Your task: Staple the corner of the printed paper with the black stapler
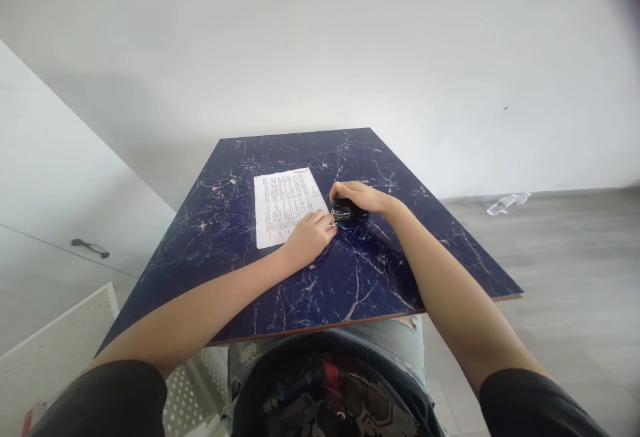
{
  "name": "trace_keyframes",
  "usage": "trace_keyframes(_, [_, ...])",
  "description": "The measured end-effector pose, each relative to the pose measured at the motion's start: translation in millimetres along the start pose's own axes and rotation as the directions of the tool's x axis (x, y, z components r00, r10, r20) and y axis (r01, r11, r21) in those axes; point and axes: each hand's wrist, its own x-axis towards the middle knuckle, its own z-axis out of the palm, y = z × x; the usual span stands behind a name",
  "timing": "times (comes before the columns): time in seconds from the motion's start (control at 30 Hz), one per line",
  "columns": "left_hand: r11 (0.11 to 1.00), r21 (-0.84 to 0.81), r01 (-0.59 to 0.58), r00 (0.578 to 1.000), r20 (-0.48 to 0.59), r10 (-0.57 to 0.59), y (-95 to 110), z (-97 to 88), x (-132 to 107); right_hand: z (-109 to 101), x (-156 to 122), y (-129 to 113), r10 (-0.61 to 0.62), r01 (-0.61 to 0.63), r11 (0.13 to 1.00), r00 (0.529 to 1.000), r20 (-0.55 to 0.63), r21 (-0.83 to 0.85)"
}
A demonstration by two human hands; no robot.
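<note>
1. Printed sheet (285,200), seen in the head view, lies flat on the dark blue, white-veined counter (320,290), ahead of the wearer and left of centre. Foreshortening keeps me from telling its longer side.

2. Relative to the left hand (313,234), most of the sheet spreads away forward and to the left; the fingers lie over its near right corner. They are curled and close together. Whether they pinch the paper or merely press it down cannot be told, since the thumb side is hidden.

3. Just beyond the left fingertips, on their right, sits a black object (345,212) with a shiny metallic part at its left end, perhaps a stapler. Its long axis appears to run roughly left to right, with that end facing the sheet's near right corner. Whether it touches the paper is too small to tell.

4. The right hand (359,195) comes in from the right and holds the black object, its fingers closed over the top and far side.

5. Of the two, the left hand is nearer the sheet, overlapping it; the right stands just past the sheet's right edge, so the fingers of both nearly meet at that corner.
</note>
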Motion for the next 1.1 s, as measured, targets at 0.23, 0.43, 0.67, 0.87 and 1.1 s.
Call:
trace_keyframes(0.23, [0.967,-0.013,0.256,0.963,0.087,-0.254,12.6,-7.6,-1.9,8.9,6.9,9.3,0.081,-0.083,0.992,0.996,-0.022,-0.095])
trace_keyframes(0.43, [0.95,-0.037,0.311,0.924,0.248,-0.292,15.2,-5.7,3.4,8.1,7.1,6.7,0.099,-0.101,0.986,0.995,-0.026,-0.133])
trace_keyframes(0.67, [0.971,-0.027,0.238,0.924,0.315,-0.218,21.6,-12.9,5.0,13.9,10.8,3.6,0.132,-0.156,0.949,0.986,-0.101,-0.275])
trace_keyframes(0.87, [0.975,-0.032,0.221,0.939,0.277,-0.204,24.4,-13.2,2.6,18.0,12.1,4.5,0.133,-0.172,0.948,0.978,-0.16,-0.266])
trace_keyframes(1.1, [0.98,-0.027,0.199,0.947,0.261,-0.185,26.1,-13.3,0.4,18.1,12.4,5.7,0.14,-0.182,0.943,0.977,-0.163,-0.277])
